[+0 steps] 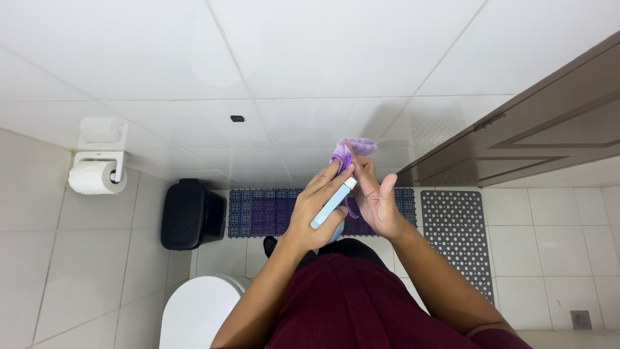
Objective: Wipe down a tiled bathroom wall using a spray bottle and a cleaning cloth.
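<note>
Two hands are raised together at chest height above the tiled floor (549,258). Among the surroundings, the brown door (549,129) is seen at right, the white toilet (197,317) at bottom left, and the black bin (190,214) against the wall. A blue grid mat (258,213) and a grey perforated mat (458,239) are laid flat. Paper rolls (97,176) are mounted on the left wall. The left hand (320,210) is closed around a pale blue spray bottle (332,203), held tilted. The right hand (374,197) is partly open, with a purple cloth (349,150) pinched at its fingertips. The step is judged as wetting the cloth; nozzle and cloth must be aligned. No label is legible
</note>
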